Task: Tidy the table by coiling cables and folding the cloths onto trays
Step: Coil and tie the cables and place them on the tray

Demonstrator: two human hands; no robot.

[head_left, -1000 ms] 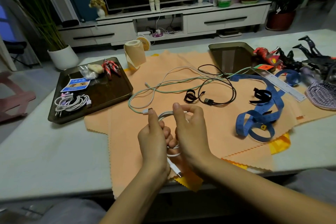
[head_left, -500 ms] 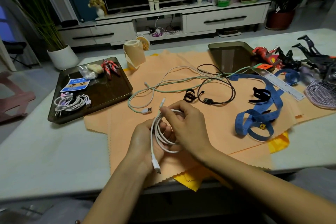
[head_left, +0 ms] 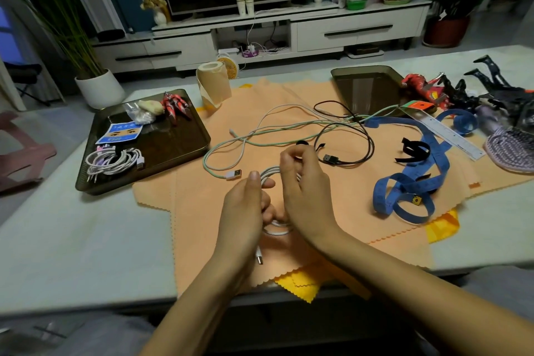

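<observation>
Coiled cable (head_left: 276, 230) (white) between left hand (head_left: 242, 212), right hand (head_left: 307, 196).

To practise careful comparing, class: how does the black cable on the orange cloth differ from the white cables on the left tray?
The black cable sprawls in one wide loose loop; the white cables are wound into a compact bundle. The black cable lies on the orange cloth; the white cables already sit on the left tray. Both show a plug end.

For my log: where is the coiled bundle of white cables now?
In the head view, the coiled bundle of white cables lies in the near-left corner of the dark rectangular tray on the left of the table.
</observation>
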